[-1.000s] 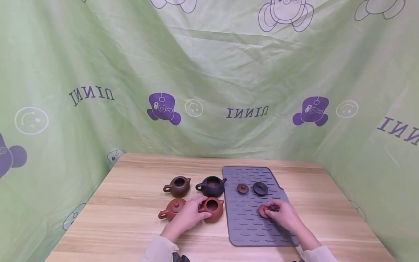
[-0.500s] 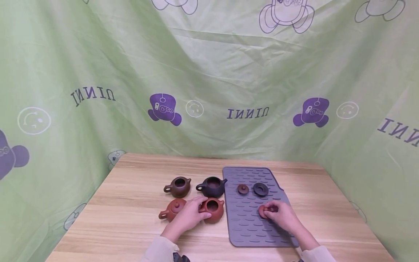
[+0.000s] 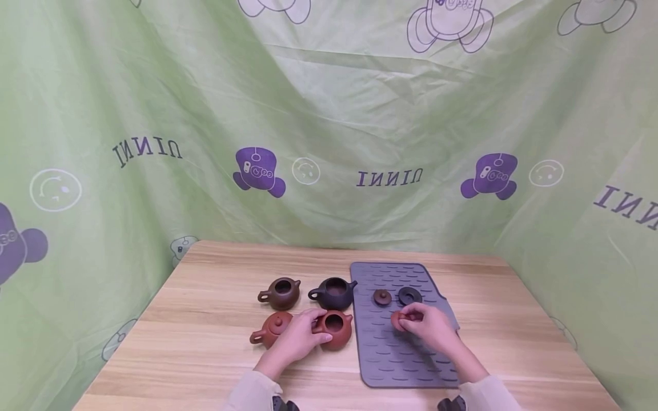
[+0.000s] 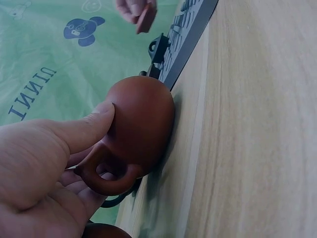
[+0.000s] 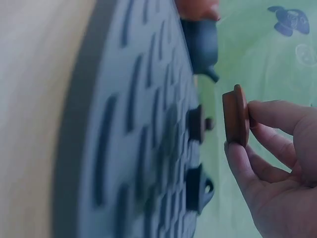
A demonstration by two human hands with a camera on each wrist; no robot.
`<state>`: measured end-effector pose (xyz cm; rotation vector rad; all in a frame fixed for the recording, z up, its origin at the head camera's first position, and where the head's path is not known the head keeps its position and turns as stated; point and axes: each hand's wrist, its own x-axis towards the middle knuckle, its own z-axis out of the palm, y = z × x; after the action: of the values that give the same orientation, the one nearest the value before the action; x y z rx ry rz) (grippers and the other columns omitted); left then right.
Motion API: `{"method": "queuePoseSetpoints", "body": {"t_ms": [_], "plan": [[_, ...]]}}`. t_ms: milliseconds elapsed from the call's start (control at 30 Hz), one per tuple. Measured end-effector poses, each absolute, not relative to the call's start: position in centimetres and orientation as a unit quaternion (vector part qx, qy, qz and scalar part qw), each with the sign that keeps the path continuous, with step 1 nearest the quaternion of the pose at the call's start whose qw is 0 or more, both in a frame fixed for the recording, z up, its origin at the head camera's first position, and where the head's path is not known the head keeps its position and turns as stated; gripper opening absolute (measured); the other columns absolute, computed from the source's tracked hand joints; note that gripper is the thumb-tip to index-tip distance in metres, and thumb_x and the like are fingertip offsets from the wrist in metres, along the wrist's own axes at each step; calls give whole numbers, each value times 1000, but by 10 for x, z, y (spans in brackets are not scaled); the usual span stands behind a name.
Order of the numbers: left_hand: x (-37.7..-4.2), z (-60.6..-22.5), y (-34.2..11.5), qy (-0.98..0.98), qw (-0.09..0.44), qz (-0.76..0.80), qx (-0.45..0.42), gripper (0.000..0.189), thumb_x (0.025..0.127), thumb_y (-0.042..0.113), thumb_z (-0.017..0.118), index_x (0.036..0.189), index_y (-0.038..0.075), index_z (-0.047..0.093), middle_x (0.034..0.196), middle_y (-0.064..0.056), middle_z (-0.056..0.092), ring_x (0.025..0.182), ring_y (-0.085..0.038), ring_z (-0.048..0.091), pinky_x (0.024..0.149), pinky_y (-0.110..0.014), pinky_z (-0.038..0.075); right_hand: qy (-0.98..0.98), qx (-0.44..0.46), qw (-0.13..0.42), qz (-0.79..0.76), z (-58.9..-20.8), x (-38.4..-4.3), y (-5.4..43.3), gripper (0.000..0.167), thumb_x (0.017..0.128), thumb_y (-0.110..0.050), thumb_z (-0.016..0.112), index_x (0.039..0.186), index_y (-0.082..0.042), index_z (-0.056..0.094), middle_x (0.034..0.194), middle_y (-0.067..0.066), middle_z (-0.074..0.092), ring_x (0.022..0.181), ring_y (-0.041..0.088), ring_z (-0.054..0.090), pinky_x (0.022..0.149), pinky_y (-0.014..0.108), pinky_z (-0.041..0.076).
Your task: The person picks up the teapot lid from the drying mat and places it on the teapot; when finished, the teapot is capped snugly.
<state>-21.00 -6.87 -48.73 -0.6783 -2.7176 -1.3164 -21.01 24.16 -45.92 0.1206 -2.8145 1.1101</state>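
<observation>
The red clay teapot lid (image 5: 237,116) is held clear of the ribbed grey mat (image 3: 377,359), tilted, its knob side toward the fingers. It is judged light, rigid and brittle; the matt surface should give fair purchase, but a chipped rim is likely if it is dropped or knocked. Knob and rim edge are judged the best holds. By the right hand (image 5: 282,153) the lid is pinched between thumb and fingers, the fingers only partly closed; the hand is seen at 3 o'clock of the lid in the head view.

At 9 o'clock of the lid stands the open red teapot (image 3: 336,337), upright on the wooden table (image 3: 205,342). It is judged heavier, stiff and equally breakable, best steadied by the body near the handle. There it is gripped by the left hand (image 3: 298,337), thumb on the body, fingers on the far side; this hand is seen at 9 o'clock of the pot.

From the open pot, the black teapot (image 3: 329,301) is noted at 12 o'clock, the brown teapot (image 3: 284,299) at 10, and the lidded red teapot (image 3: 269,331) at 9, partly hidden. From the held lid, the brown lid (image 3: 382,298) is noted at 11 o'clock and the black lid (image 3: 409,295) at 1, both on the mat.
</observation>
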Motion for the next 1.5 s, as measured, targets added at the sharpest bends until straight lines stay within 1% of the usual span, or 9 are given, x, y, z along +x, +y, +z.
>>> {"method": "queuePoseSetpoints", "body": {"t_ms": [133, 367, 700, 1100, 1267, 1367, 1500], "plan": [[-210, -488, -69, -879, 20, -425, -217, 47, 80, 14, 81, 120, -3, 63, 118, -15, 63, 111, -31, 59, 94, -45, 47, -921, 38, 48, 385, -453, -212, 227, 14, 78, -8, 80, 88, -12, 70, 80, -5, 65, 75, 11, 61, 68, 31, 51], [-209, -486, -69, -882, 14, -418, -215, 47, 80, 15, 81, 120, -2, 63, 118, -15, 62, 111, -31, 58, 94, -45, 47, -909, 65, 49, 410, -447, -217, 203, 14, 78, -7, 81, 86, -13, 71, 80, -5, 66, 75, 11, 63, 66, 28, 53], [-211, -483, -69, -877, 8, -426, -221, 44, 80, 13, 81, 119, -2, 63, 115, -13, 63, 107, -28, 61, 92, -42, 49, -896, 100, 38, 432, -443, -223, 177, 13, 79, -7, 80, 88, -13, 72, 80, -5, 67, 75, 10, 63, 65, 26, 53], [-211, -482, -69, -877, 4, -425, -222, 44, 82, 13, 80, 119, -2, 63, 116, -13, 63, 106, -26, 61, 90, -40, 50, -887, 165, 33, 430, -444, -225, 142, 12, 80, -6, 78, 91, -6, 73, 82, -1, 70, 76, 12, 67, 65, 24, 55], [-211, -482, -69, -879, 6, -423, -220, 45, 82, 13, 80, 120, -2, 63, 118, -14, 63, 108, -27, 60, 91, -41, 49, -891, 177, 33, 417, -447, -224, 131, 13, 80, -8, 78, 91, -7, 73, 83, 0, 70, 75, 11, 65, 64, 24, 54], [-212, -483, -69, -882, 10, -416, -220, 45, 81, 13, 80, 120, -1, 63, 117, -13, 63, 109, -27, 60, 92, -42, 49, -897, 182, 36, 402, -450, -224, 126, 11, 80, -9, 78, 90, -10, 73, 82, -2, 69, 73, 9, 63, 63, 24, 52], [-211, -483, -69, -885, 13, -409, -222, 45, 82, 15, 80, 120, -1, 63, 117, -13, 63, 109, -27, 60, 92, -42, 48, -901, 180, 28, 394, -455, -222, 122, 9, 80, -9, 78, 88, -11, 74, 80, -5, 67, 72, 7, 59, 62, 24, 51]]}}
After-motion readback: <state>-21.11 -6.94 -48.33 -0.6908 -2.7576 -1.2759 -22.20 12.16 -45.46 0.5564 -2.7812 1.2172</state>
